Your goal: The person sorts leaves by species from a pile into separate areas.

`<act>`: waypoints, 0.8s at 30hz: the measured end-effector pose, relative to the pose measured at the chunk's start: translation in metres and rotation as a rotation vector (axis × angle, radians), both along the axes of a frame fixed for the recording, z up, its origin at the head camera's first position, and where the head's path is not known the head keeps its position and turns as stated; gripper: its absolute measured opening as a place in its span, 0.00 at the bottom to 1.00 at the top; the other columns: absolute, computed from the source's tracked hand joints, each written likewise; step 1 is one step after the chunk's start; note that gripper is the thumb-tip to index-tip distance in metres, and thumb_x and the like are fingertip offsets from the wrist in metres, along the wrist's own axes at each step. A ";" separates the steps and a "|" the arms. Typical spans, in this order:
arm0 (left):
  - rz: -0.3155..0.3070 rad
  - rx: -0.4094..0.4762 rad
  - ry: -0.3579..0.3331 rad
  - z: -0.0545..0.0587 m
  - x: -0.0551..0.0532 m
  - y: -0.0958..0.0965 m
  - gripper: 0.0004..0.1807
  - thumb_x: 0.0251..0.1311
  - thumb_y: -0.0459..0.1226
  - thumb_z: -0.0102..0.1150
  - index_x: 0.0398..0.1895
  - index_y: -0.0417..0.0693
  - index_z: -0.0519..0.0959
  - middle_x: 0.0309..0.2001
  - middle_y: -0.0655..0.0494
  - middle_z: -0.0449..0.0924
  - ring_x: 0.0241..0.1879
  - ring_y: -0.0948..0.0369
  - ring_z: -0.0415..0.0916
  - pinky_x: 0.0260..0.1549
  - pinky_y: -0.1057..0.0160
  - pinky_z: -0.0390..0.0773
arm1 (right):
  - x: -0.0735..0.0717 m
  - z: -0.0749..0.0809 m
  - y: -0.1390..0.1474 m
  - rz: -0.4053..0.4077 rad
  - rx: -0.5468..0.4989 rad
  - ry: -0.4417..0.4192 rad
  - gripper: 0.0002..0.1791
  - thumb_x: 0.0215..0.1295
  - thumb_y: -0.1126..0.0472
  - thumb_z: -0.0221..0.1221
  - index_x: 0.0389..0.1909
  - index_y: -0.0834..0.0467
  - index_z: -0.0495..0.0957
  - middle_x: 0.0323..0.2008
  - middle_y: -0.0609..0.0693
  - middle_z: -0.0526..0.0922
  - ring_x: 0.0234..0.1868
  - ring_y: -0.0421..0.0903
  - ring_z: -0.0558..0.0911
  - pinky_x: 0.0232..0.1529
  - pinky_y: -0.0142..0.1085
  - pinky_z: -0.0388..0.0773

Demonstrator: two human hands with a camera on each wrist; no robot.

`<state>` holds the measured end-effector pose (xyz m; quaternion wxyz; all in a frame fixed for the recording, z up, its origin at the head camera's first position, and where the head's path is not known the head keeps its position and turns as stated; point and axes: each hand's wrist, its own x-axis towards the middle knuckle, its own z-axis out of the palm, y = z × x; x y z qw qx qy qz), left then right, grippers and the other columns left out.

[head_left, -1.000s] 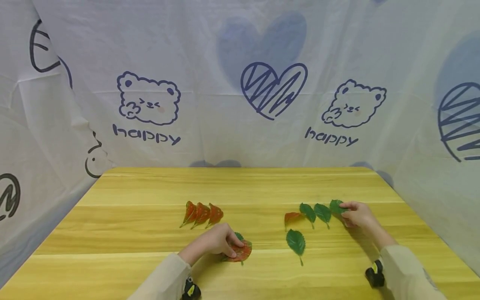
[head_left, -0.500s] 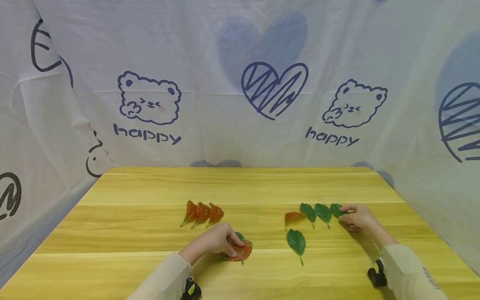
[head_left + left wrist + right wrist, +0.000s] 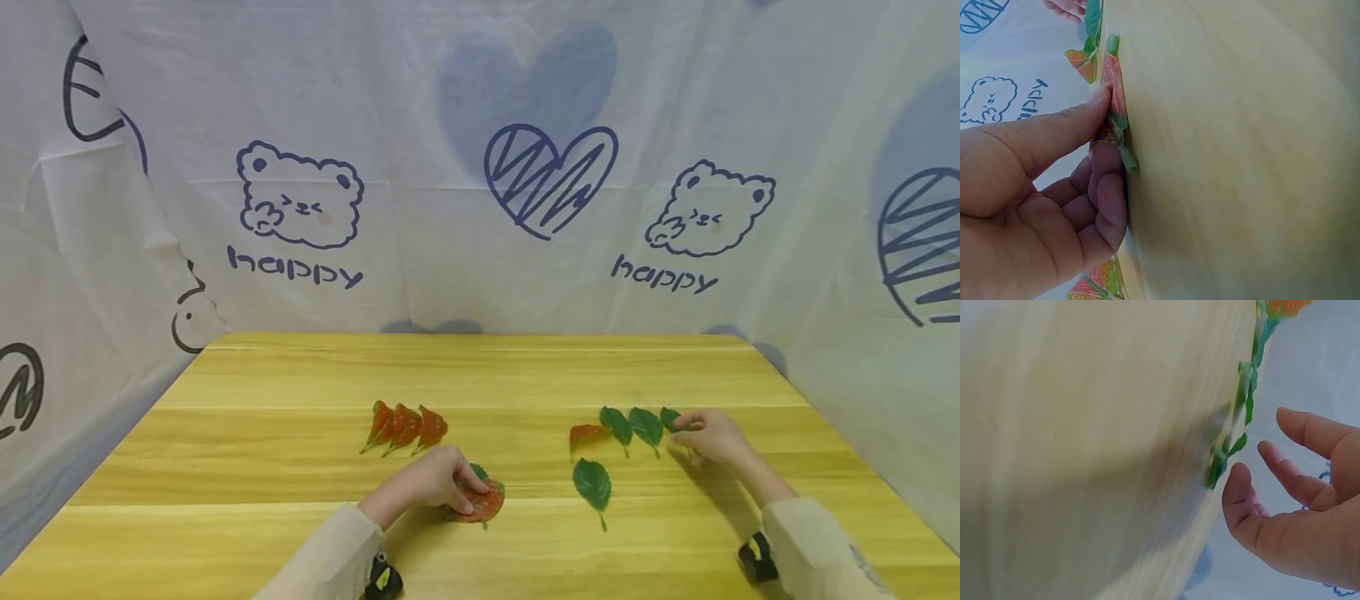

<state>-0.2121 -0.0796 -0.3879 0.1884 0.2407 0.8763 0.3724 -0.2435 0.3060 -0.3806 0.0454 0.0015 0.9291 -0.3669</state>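
**Fingers of the right hand [image 3: 711, 437] come away from the end green leaf [image 3: 669, 417]**

1 second ago those fingertips are on the leaf; now the thumb and fingers are spread, holding nothing, just beside it. The left hand [image 3: 438, 482] keeps its place.

A pale cloth [image 3: 420, 208] printed with hearts, bears and the word "happy" hangs behind a yellow wood-grain table [image 3: 300, 475]. Beige sleeves [image 3: 330, 554] reach in from the near side. The left hand pinches a red leaf [image 3: 489, 505] between thumb and index finger, low over the table near the middle; its other fingers are curled.

The right-hand row has 4 leaves: a curled red 1 [image 3: 586, 435] at the left, then 2 green leaves [image 3: 646, 427], then the end green leaf on the table, partly hidden by the right hand. On the left, 3 red leaves [image 3: 406, 427] stand close together in a row. A lone green leaf [image 3: 592, 483] lies nearer the person than the right-hand row. Smallest to view, the green tip [image 3: 478, 472] of another leaf shows behind the pinched red leaf.
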 end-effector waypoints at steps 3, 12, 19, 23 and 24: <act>-0.002 -0.001 0.002 0.000 0.000 0.000 0.12 0.40 0.25 0.66 0.33 0.40 0.83 0.36 0.47 0.81 0.38 0.56 0.76 0.24 0.69 0.68 | 0.004 0.000 -0.006 0.025 0.023 0.028 0.18 0.57 0.65 0.57 0.44 0.75 0.71 0.47 0.78 0.66 0.22 0.49 0.75 0.22 0.38 0.75; 0.012 0.008 -0.019 0.000 0.000 0.000 0.13 0.40 0.25 0.66 0.34 0.40 0.83 0.35 0.48 0.81 0.33 0.61 0.75 0.24 0.69 0.71 | 0.016 0.005 -0.025 0.133 0.050 0.098 0.13 0.57 0.68 0.56 0.41 0.72 0.75 0.31 0.57 0.77 0.27 0.50 0.74 0.25 0.40 0.73; 0.020 0.003 -0.023 0.000 0.001 0.000 0.13 0.40 0.25 0.66 0.34 0.41 0.83 0.35 0.49 0.81 0.30 0.64 0.73 0.22 0.70 0.69 | 0.020 0.000 -0.036 0.151 -0.039 0.057 0.13 0.57 0.69 0.56 0.42 0.72 0.75 0.27 0.51 0.75 0.21 0.46 0.72 0.18 0.36 0.71; 0.019 0.007 -0.023 0.001 0.001 0.000 0.13 0.40 0.25 0.66 0.34 0.40 0.83 0.35 0.48 0.81 0.28 0.63 0.72 0.20 0.70 0.67 | 0.021 -0.003 -0.041 0.191 -0.078 0.044 0.12 0.57 0.69 0.56 0.40 0.72 0.75 0.24 0.50 0.75 0.19 0.44 0.71 0.16 0.34 0.70; 0.017 0.006 -0.021 0.001 0.001 0.000 0.13 0.40 0.25 0.66 0.34 0.40 0.83 0.35 0.48 0.81 0.29 0.62 0.73 0.20 0.70 0.67 | 0.022 -0.004 -0.043 0.199 -0.088 0.041 0.11 0.56 0.70 0.56 0.39 0.72 0.76 0.24 0.50 0.75 0.19 0.44 0.71 0.16 0.33 0.70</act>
